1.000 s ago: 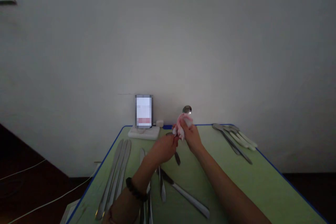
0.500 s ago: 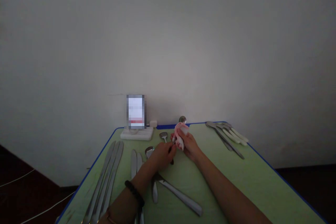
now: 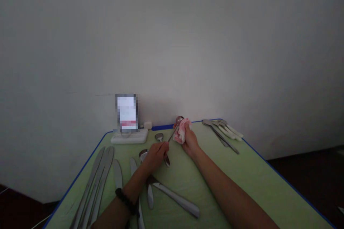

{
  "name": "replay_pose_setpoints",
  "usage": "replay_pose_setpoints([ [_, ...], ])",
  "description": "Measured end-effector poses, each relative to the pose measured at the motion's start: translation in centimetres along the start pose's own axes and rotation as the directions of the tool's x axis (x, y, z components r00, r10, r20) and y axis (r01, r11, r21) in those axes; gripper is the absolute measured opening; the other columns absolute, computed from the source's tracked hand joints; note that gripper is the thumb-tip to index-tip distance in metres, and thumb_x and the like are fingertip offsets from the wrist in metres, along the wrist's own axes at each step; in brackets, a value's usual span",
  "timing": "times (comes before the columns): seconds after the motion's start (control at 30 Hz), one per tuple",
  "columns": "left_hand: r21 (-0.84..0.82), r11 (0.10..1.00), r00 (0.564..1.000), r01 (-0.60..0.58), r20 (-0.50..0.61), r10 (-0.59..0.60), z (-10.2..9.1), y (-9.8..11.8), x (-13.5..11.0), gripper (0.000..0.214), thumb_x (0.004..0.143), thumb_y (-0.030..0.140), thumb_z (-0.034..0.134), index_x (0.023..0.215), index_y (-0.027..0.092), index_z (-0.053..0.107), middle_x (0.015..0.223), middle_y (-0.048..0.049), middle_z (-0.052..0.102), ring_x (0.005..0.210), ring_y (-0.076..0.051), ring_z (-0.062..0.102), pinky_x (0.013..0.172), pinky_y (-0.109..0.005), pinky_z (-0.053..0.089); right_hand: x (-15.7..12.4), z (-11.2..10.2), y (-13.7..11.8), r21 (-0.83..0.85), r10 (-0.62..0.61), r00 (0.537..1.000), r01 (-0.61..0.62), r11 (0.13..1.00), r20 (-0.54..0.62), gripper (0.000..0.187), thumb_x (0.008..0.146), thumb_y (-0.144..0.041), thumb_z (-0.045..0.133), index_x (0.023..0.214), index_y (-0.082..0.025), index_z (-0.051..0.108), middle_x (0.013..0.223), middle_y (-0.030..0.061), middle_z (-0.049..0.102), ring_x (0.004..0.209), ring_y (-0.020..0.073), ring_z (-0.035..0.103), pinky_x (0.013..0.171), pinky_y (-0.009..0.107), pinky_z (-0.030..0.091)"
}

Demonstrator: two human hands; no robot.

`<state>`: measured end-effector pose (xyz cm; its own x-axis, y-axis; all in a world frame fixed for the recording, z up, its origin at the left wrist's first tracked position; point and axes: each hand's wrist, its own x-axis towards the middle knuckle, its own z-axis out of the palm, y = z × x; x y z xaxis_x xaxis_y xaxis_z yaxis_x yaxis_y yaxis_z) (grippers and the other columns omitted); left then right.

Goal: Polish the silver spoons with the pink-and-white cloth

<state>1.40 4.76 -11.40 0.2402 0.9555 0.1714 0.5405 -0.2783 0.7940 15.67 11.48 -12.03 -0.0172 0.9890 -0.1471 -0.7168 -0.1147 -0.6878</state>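
Spoon [image 3: 179,119] is held off the green table [image 3: 242,186] near its far edge, tilted with the bowl on top. Left hand [image 3: 157,154] pinches the handle, and right hand [image 3: 190,140] is clenched on a pink-white cloth [image 3: 180,133] pressed to the neck just below the bowl. Around: second spoon [image 3: 159,136] just beside the left hand, long knives [image 3: 94,182] at the left edge, one knife [image 3: 174,198] between the forearms, cutlery pile [image 3: 223,132] well apart far right, white stand [image 3: 129,136] at the back.

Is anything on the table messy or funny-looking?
Nothing looks spilled or broken. One knife lies slanted across the middle of the green table, while the other knives by the left edge lie neatly side by side.
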Motion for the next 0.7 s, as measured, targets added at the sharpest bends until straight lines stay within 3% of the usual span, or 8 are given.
replay_pose_setpoints([
  [0.1, -0.031, 1.0, 1.0, 0.001, 0.007, 0.0, -0.2, 0.0, -0.1, 0.042, 0.088, 0.038, 0.023, 0.053, 0.021, 0.038, 0.048, 0.0018, 0.043, 0.048, -0.013, 0.042, 0.051, -0.024, 0.033, 0.0, -0.1, -0.7, 0.186, -0.046, 0.997, 0.056, 0.981, -0.058, 0.037, 0.091, -0.048, 0.034, 0.093, -0.022, 0.061, 0.072, 0.0, 0.069, 0.063, 0.0124, 0.064, 0.057, 0.024, 0.053],
  [0.2, -0.037, 0.999, 1.0, 0.007, 0.01, -0.007, -0.2, 0.0, -0.1, 0.043, 0.088, 0.041, 0.023, 0.052, 0.021, 0.038, 0.047, 0.002, 0.042, 0.048, -0.013, 0.042, 0.051, -0.024, 0.032, -0.1, -0.1, -1.2, 0.253, -0.003, 0.999, 0.013, 0.967, -0.039, 0.037, 0.092, -0.048, 0.03, 0.096, -0.026, 0.059, 0.081, -0.0016, 0.07, 0.076, 0.0135, 0.066, 0.063, 0.026, 0.053],
  [0.33, -0.004, 0.999, 0.999, 0.034, 0.005, -0.034, 0.1, 0.1, 0.2, 0.041, 0.086, 0.04, 0.028, 0.051, 0.021, 0.038, 0.047, 0.0024, 0.042, 0.048, -0.013, 0.042, 0.051, -0.025, 0.029, -0.3, 0.0, -1.1, 0.212, 0.006, 0.994, -0.029, 0.977, 0.107, 0.033, 0.092, -0.039, 0.035, 0.083, -0.02, 0.061, 0.071, -0.0008, 0.067, 0.065, 0.0129, 0.063, 0.067, 0.027, 0.052],
  [0.43, 0.022, 0.998, 0.998, 0.059, 0.024, -0.059, 0.2, 0.3, 0.2, 0.041, 0.085, 0.038, 0.03, 0.048, 0.021, 0.037, 0.044, 0.003, 0.04, 0.046, -0.012, 0.04, 0.049, -0.025, 0.027, -0.3, 0.0, -0.8, 0.135, -0.009, 0.986, -0.013, 0.991, 0.167, 0.028, 0.087, -0.037, 0.046, 0.07, -0.019, 0.059, 0.058, -0.0021, 0.062, 0.053, 0.0113, 0.056, 0.057, 0.024, 0.049],
  [0.57, 0.03, 0.997, 0.994, 0.076, 0.073, -0.078, -0.1, 0.8, -0.1, 0.043, 0.082, 0.037, 0.031, 0.043, 0.02, 0.037, 0.041, 0.0025, 0.04, 0.044, -0.011, 0.04, 0.048, -0.024, 0.028, -0.2, -0.3, -0.5, 0.032, -0.062, 0.985, 0.058, 0.998, 0.161, 0.033, 0.078, -0.048, 0.057, 0.063, -0.018, 0.056, 0.05, -0.0022, 0.057, 0.045, 0.0101, 0.049, 0.045, 0.021, 0.041],
  [0.7, 0.013, 0.995, 0.992, 0.102, 0.073, -0.103, -0.3, 0.9, -0.2, 0.045, 0.082, 0.045, 0.029, 0.044, 0.02, 0.036, 0.042, 0.0033, 0.038, 0.043, -0.011, 0.037, 0.046, -0.024, 0.028, -0.3, -0.5, -0.3, -0.029, -0.091, 0.993, 0.093, 0.995, 0.079, 0.033, 0.068, -0.048, 0.068, 0.064, -0.017, 0.056, 0.05, -0.0017, 0.057, 0.044, 0.0098, 0.049, 0.044, 0.021, 0.041],
])
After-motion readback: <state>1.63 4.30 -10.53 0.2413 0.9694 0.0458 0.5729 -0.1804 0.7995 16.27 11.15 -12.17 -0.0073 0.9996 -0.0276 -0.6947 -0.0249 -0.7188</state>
